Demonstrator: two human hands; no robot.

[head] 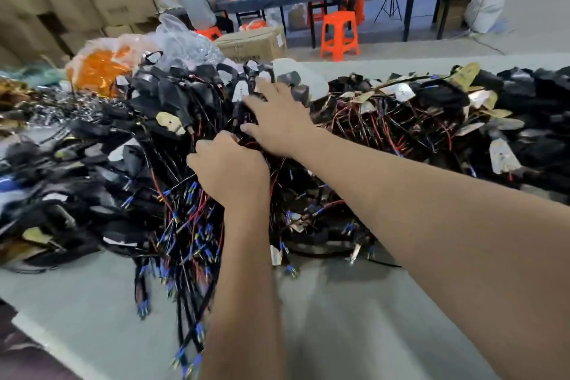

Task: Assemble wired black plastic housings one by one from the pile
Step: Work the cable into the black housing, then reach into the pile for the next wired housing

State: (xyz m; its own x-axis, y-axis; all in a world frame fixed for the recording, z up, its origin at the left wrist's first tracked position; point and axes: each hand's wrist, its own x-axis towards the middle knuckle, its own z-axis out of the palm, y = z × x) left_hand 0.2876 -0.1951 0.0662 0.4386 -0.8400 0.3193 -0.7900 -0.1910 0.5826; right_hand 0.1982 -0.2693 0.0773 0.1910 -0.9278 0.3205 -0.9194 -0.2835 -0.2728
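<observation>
The pile of wired housings (191,139) sprawled across the counter (354,318) toward its far edge. The left hand (229,168) clutched a wire bundle (188,225) — the right hand (279,120) pressed on the pile, fingers spread.

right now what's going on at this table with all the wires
A person is digging into a big pile of wired black plastic housings on a grey table. The left hand grips a bunch of wires, while the right hand reaches over the pile with fingers spread. No single housing is pulled free yet.
</observation>
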